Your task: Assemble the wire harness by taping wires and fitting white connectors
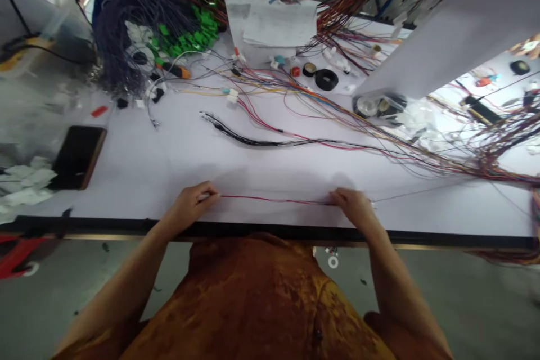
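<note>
A thin red wire [270, 199] is stretched nearly straight between my two hands, close to the front edge of the white table [169, 163]. My left hand [197, 201] pinches its left end, where a small pale piece shows between the fingers. On the right, my right hand [351, 202] closes around the wire, and a thin dark wire [417, 195] runs on from there to the right. Beyond my hands lies a bundle of black wires [253, 142]. Red wires with a white connector [232, 97] lie farther back.
A phone [78, 157] lies at the left near white scraps. Green connectors [198, 31] on dark cables are heaped at the back left. Papers [274, 19], black tape [326, 79] and a white post [430, 34] stand or lie behind. Another person's hand [527, 48] shows far right.
</note>
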Available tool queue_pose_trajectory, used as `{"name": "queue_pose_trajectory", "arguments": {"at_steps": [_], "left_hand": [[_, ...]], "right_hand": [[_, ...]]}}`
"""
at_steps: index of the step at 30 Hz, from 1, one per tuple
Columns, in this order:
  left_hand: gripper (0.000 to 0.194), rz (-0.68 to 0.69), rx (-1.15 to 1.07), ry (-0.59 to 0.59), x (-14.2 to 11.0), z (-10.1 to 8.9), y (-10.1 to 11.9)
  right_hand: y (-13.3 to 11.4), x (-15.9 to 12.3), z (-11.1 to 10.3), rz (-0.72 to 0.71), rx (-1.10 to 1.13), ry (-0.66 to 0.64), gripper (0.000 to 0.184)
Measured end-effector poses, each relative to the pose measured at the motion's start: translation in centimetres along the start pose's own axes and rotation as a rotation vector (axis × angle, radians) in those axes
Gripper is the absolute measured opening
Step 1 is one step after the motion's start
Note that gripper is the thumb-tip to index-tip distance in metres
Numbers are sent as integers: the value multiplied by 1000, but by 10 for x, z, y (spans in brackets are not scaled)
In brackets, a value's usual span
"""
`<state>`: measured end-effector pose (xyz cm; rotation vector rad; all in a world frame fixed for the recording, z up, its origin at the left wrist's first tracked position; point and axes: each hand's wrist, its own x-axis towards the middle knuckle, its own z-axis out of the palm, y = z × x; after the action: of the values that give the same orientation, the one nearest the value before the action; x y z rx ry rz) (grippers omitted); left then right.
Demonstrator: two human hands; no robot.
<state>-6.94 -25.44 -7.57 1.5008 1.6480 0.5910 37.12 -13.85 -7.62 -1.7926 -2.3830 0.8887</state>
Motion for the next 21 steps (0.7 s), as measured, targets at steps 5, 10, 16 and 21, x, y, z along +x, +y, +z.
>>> {"name": "queue_pose_trajectory", "arguments": {"at_steps": [5, 10, 16, 21], "left_hand": [[31, 188, 249, 32, -7, -8, -19], [32, 259, 325, 71, 41, 5, 11], [30, 410, 570, 62, 143, 73, 85], [21, 407, 789, -8, 184, 81, 111]], "right_hand": [[41, 11, -26, 22, -147, 383, 28], [1, 75, -26, -114, -191, 397, 28], [-30, 127, -26, -69, -416, 228, 22], [-22, 111, -20, -99, -396, 204, 23]]}}
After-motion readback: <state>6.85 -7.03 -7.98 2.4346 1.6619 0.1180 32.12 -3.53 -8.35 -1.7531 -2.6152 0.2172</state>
